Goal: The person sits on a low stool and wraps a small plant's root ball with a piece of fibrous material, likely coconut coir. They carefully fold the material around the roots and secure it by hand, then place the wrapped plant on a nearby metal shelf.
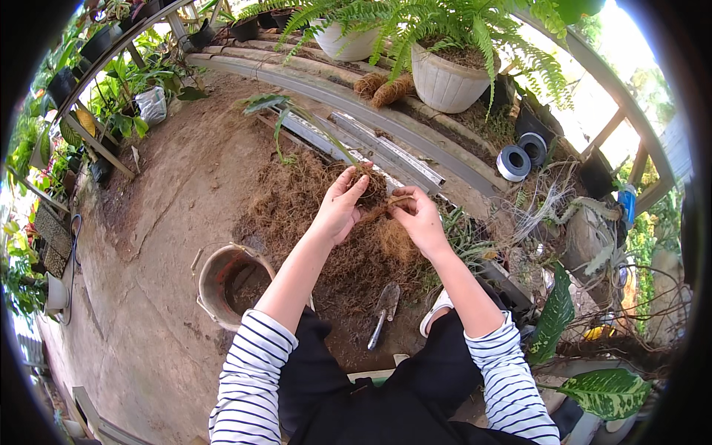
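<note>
My left hand holds the root ball of a plant, whose stem leans up and left to drooping green leaves. Close by on the right, my right hand pinches a strip of brown fibre at the root ball's edge. Beneath both hands spreads a heap of brown coir and soil, with a paler tuft of fibre below my right hand. A hand trowel with a metallic handle lies at the heap's near edge, between my feet.
A dirty bucket stands left of my left forearm. Metal channels lie beyond the heap. Farther off are a white pot with a fern, rolled coir pieces and two tape rolls. Variegated leaves reach in at the lower right.
</note>
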The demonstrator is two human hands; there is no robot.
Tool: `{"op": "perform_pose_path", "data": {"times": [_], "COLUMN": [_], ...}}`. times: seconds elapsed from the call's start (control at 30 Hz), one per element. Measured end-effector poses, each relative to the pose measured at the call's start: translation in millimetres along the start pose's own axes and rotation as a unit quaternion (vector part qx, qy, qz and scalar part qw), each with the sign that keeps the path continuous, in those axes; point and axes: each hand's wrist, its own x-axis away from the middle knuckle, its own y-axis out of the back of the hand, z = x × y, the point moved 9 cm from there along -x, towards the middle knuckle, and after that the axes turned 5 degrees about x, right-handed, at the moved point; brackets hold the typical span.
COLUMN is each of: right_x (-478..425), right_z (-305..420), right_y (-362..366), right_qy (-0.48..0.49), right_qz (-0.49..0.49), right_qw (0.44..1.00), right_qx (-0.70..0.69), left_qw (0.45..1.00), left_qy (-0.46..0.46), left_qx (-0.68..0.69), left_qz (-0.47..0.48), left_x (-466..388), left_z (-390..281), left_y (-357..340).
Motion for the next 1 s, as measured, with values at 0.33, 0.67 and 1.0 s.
{"op": "perform_pose_path", "data": {"times": [0.33, 0.67, 1.0], "right_x": [2, 7, 16], "right_z": [-2, 33, 80], "right_y": [7, 14, 9], "right_qy": [-0.054, 0.032, 0.231], "right_qz": [-0.014, -0.033, -0.012], "right_qw": [0.997, 0.996, 0.943], "right_qx": [-0.059, 0.078, 0.237], "left_qw": [0.966, 0.951, 0.969], "left_qy": [0.007, -0.031, -0.022], "left_qx": [-0.255, -0.308, -0.247], "left_qz": [-0.038, -0.025, -0.008], "left_x": [-9, -7, 1], "left_z": [18, 11, 8], "left_y": [17, 1, -1]}}
